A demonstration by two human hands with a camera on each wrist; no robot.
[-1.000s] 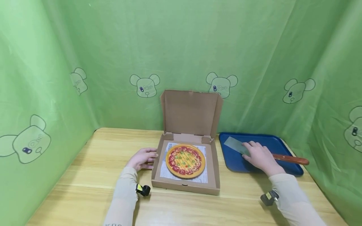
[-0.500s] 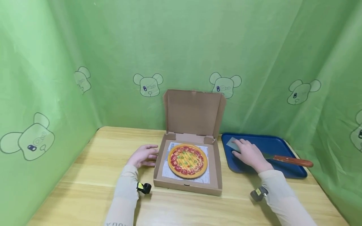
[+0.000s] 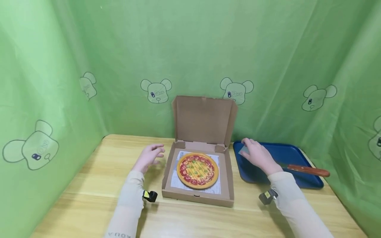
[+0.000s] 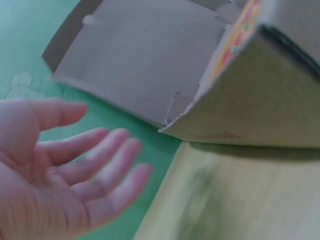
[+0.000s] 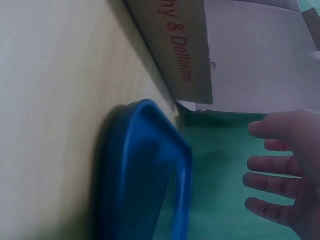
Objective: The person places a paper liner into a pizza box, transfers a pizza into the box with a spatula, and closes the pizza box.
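Observation:
The pizza point(image 3: 197, 171) lies on a printed paper sheet point(image 3: 175, 183) inside a cardboard pizza box point(image 3: 197, 198), whose lid point(image 3: 204, 120) stands raised at the back. Just left of the box, my left hand point(image 3: 147, 158) hovers with fingers spread and relaxed, apart from the cardboard; its palm point(image 4: 45, 200) holds nothing. Above the blue tray point(image 3: 287, 148) is my right hand point(image 3: 259, 157), fingers loosely extended and holding nothing. Beneath it a spatula lies on the tray, its wooden handle point(image 3: 309, 170) reaching past the right rim; the hand covers much of the metal blade point(image 3: 244, 151).
A pale wooden table point(image 3: 184, 221) carries everything. Green curtains point(image 3: 196, 49) with bear-head outlines enclose the back and sides. In the right wrist view, the tray's corner point(image 5: 145, 107) sits close to the box's lettered side wall point(image 5: 185, 60).
My right hand has moved left and up over the tray, leaving the spatula in place. My left hand has lifted and drawn slightly away from the box's left wall.

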